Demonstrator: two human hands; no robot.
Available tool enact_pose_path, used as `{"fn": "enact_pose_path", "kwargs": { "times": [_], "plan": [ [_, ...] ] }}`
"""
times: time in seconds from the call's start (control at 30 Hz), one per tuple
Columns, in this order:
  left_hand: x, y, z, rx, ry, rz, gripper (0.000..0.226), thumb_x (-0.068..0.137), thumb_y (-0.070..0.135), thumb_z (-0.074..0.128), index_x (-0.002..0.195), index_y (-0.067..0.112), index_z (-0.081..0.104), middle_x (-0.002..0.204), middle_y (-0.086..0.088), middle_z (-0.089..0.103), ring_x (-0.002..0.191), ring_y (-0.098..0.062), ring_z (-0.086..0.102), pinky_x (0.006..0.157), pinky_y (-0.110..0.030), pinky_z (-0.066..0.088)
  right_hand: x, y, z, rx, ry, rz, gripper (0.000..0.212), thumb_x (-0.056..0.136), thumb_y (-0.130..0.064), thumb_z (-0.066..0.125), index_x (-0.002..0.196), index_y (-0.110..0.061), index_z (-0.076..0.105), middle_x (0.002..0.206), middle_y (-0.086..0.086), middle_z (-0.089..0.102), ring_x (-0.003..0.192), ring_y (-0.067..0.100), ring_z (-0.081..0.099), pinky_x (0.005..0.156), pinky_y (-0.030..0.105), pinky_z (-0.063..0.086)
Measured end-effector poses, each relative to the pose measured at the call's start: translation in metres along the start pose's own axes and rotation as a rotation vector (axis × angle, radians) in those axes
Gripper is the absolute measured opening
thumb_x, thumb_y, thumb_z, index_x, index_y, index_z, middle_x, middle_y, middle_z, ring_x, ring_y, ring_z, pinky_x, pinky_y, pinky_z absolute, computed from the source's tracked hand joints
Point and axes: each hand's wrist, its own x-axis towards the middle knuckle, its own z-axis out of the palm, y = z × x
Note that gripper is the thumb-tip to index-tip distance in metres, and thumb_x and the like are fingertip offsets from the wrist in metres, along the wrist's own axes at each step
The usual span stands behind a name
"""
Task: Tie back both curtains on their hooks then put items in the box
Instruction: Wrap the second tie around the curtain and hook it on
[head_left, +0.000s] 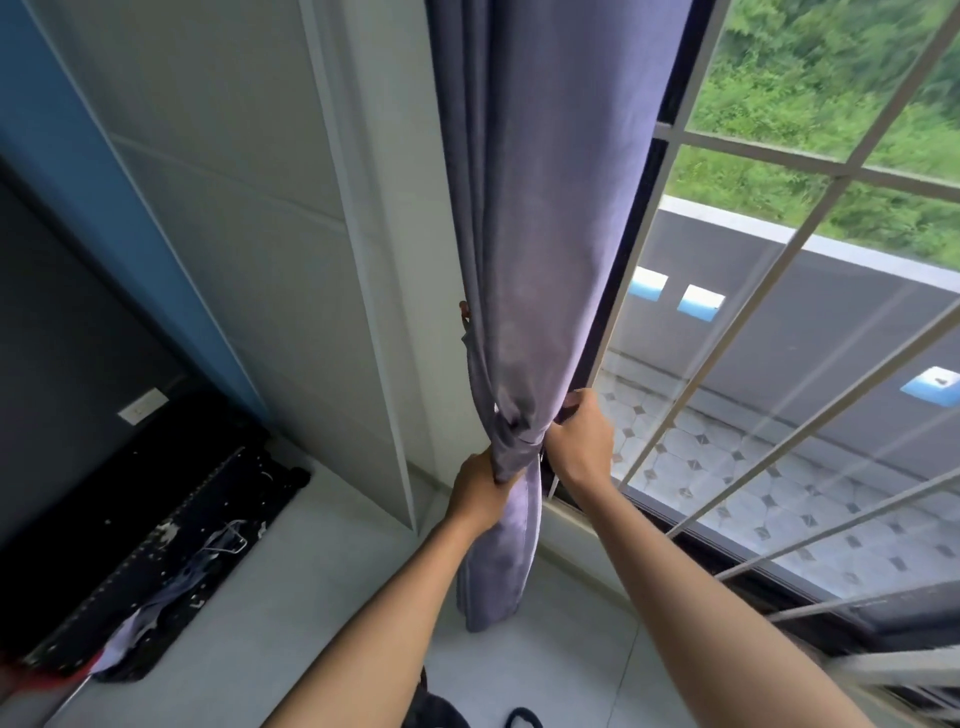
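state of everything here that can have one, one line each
purple fabric curtain: gathered into a bunch, cinched at the waist
purple fabric tie-back band: wrapped around the curtain
small hook on the white frame: band's upper end reaches it; hooked or not unclear
left hand: grip on the bunch below the band
right hand: grip at the band's right side

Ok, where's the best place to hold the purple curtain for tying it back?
At the gathered waist of the purple curtain, where the folds bunch narrowest. Come from both sides, as the left hand and right hand do now.
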Motion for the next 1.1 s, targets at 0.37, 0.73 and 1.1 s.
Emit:
{"fn": "enact_pose_path", "kwargs": {
  "times": [0.37,0.73,1.1],
  "plan": [
    [-0.012,0.007,-0.014,-0.103,-0.006,0.029,0.029,0.093,0.014,0.045,0.065,0.015,0.036,0.084,-0.024,0.063,0.071,-0.032,0.053,0.055,-0.024,0.031,-0.042,0.020,0.011,0.356,-0.377,-0.126,0.063,0.069,-0.015,0.065,0.125,-0.035,0.044,0.106,-0.016,0.065,0.100,0.006,0.061,0.088,0.034,0.053],
    [-0.007,-0.014,-0.030,-0.350,-0.179,0.061,0.044,0.062,0.037,0.050,0.105,0.031,0.055,0.098,-0.002,0.066,0.092,-0.011,0.058,0.080,-0.028,0.047,-0.033,0.011,0.014,0.210,-0.301,-0.235,0.050,0.073,-0.019,0.072,0.117,-0.023,0.048,0.101,-0.004,0.067,0.093,0.018,0.063,0.079,0.040,0.054],
    [-0.001,-0.005,-0.042,-0.133,-0.004,0.058,0.034,0.088,0.007,0.043,0.114,0.018,0.063,0.113,-0.002,0.065,0.096,-0.021,0.061,0.079,-0.025,0.044,-0.017,0.017,0.017,0.249,-0.246,-0.176,0.055,0.080,-0.012,0.070,0.128,-0.025,0.047,0.107,-0.012,0.065,0.097,0.009,0.061,0.080,0.026,0.051]
  ]
}}
